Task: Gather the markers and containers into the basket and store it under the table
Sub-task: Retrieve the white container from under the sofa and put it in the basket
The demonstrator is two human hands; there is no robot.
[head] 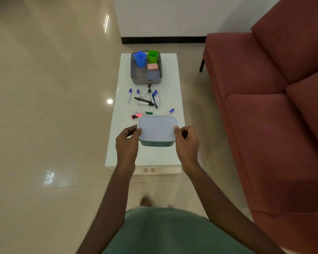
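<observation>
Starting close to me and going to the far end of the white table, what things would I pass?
Large green plastic box with pale lid → pink highlighter → heap of whiteboard markers → grey mesh basket.

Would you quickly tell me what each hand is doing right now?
Left hand: grips the left edge of the lidded container.
Right hand: grips the container's right edge.
</observation>
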